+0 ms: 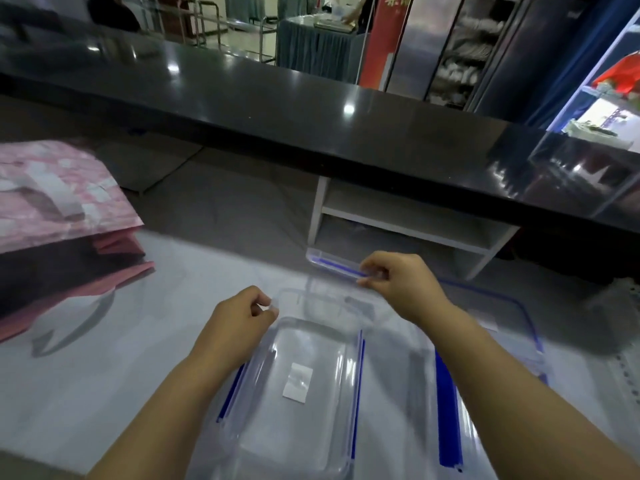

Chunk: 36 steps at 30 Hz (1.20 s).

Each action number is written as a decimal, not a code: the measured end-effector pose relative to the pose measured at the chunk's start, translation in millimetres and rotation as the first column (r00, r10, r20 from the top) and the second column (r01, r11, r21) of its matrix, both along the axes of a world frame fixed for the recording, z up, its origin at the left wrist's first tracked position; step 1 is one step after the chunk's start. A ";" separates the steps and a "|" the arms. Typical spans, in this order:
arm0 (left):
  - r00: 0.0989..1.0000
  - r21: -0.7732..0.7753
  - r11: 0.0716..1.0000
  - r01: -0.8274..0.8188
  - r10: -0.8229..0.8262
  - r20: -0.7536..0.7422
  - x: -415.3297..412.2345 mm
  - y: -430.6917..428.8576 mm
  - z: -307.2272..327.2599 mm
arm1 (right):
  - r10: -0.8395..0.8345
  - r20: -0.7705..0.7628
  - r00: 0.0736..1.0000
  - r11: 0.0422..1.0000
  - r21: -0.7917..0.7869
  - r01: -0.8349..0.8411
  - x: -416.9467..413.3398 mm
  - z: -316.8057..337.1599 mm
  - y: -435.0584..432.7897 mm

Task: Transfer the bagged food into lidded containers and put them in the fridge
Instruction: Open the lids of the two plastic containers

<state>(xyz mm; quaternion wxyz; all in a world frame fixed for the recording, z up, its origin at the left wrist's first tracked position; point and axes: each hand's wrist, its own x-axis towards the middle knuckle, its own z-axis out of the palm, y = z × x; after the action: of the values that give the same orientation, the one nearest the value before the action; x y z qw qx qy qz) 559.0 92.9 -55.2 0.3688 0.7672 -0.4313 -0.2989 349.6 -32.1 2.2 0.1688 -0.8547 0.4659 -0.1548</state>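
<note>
Both hands are pinched nearly closed on clear plastic. The left hand (pixel 242 315) has thumb and fingertips closed on the far left edge of a clear container (pixel 294 386) — the rim or a clasp flap there, too blurred to tell which. The right hand (pixel 398 282) pinches the near edge of a clear lid (pixel 491 344) with a blue seal strip, thumb under and fingers curled over it.

The container is a see-through rectangular box with rounded corners, blue strips along its long sides and a small white sticker (pixel 298 381) on its flat middle. It lies on the white table (pixel 138 358) between the two forearms, its far end just under the left fingertips. The lid, larger and edged in blue, lies just beside the container on the right, running under the right forearm; its far edge looks raised in the right hand's pinch. A pink patterned bag (pixel 59 192) rests well apart at the left, in front of a dark counter (pixel 277 109).
</note>
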 end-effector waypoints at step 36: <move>0.684 0.112 0.825 0.554 -0.528 0.504 -187.8 -7.5 74.1 | -0.155 -0.447 0.881 0.935 0.221 0.277 -233.2 40.4 92.9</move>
<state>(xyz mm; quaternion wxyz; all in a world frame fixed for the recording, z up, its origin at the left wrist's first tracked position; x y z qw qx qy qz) 371.2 85.4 18.9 0.1542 0.6469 -0.7278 -0.1676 116.5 60.8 42.6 0.1638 -0.7775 0.6015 0.0829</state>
